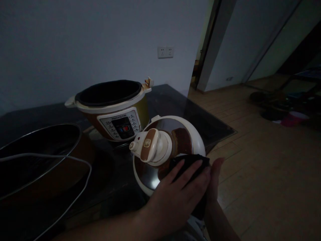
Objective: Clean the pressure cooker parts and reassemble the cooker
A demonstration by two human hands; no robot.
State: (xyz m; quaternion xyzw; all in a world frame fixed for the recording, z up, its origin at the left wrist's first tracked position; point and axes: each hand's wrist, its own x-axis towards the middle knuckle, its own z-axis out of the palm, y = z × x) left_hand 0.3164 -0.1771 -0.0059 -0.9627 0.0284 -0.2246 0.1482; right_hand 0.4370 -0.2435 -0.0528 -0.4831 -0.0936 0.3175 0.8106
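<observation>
A white and brown cooker lid (163,144) with a white knob is tilted up at the table's front edge. My left hand (180,192) lies over a dark cloth (190,160) and presses it against the lid's lower right side, with the fingers stretched along it. My right hand (216,174) is at the lid's right edge. Only its thumb and forearm show; its fingers are hidden behind the lid and the cloth, and it seems to hold the lid up. The open electric cooker base (112,107), with a button panel, stands behind the lid.
A wide metal basin (37,147) sits at the left on the dark glass table (200,117), with a white cable (75,160) across it. The wall has a socket (165,52). Wooden floor lies to the right, and dim objects (283,110) sit on it farther off.
</observation>
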